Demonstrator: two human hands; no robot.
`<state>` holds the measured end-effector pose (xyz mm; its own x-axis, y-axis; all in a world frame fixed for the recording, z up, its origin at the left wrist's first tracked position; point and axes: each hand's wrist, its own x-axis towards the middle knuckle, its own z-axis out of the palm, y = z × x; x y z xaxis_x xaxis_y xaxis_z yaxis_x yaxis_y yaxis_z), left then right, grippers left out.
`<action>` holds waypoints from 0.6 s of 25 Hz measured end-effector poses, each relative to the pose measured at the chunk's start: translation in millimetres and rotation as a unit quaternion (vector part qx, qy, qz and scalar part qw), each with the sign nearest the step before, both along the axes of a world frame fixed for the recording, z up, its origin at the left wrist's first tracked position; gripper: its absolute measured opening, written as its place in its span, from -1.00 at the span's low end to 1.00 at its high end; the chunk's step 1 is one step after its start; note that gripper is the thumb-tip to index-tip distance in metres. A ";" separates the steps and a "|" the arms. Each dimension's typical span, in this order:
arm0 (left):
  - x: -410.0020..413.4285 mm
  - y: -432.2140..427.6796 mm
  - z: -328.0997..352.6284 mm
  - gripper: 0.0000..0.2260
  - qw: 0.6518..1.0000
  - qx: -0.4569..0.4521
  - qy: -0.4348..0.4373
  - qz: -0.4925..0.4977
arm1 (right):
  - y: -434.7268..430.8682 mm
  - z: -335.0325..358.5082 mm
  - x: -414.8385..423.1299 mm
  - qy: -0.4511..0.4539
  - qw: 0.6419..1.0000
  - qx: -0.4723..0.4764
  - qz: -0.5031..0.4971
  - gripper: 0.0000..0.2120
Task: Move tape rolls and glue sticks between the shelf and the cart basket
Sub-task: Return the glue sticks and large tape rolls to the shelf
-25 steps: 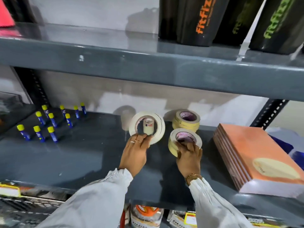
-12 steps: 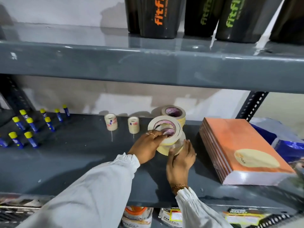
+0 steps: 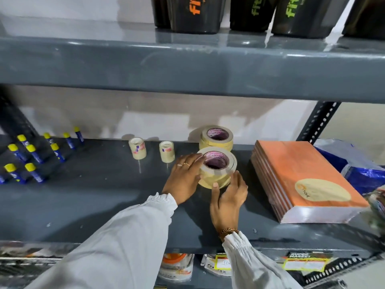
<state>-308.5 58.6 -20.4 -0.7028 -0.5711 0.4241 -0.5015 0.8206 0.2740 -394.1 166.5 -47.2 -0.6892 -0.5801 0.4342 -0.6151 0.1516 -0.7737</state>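
On the grey shelf (image 3: 93, 197) a stack of beige masking tape rolls (image 3: 216, 170) stands in the middle. My left hand (image 3: 185, 176) presses on its left side and top rim. My right hand (image 3: 229, 195) holds its front right side, thumb against the roll. Behind it stands a second stack of masking tape rolls (image 3: 216, 137). Two small clear tape rolls (image 3: 138, 148) (image 3: 167, 151) stand upright to the left. Several blue glue sticks with yellow caps (image 3: 33, 153) stand at the far left. No cart basket is in view.
A stack of orange notebooks (image 3: 302, 180) lies right of the tape. A blue plastic bag (image 3: 358, 163) sits at the far right. Black bottles (image 3: 195, 13) stand on the upper shelf. Packaged goods (image 3: 177, 265) show on the shelf below.
My left hand brought the large white roll from upright at the left down flat onto the near masking tape stack. Both hands now close around that stack. The small clear rolls came into view.
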 end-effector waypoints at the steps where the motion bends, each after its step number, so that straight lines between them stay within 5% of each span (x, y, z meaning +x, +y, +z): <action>1: 13.7 2.0 -2.3 -0.56 0.999 -0.009 0.023 0.023 | -0.8 -0.6 6.0 0.019 1.000 0.001 0.013 -0.30; 8: 142.6 5.8 -19.6 -0.70 0.988 -0.009 0.019 0.152 | -19.7 -6.7 109.4 0.048 0.984 -0.024 0.167 -0.50; 15: 327.7 28.9 -67.1 -0.69 0.982 -0.119 -0.062 0.135 | -0.3 -50.6 262.4 0.098 0.935 -0.041 0.337 -0.69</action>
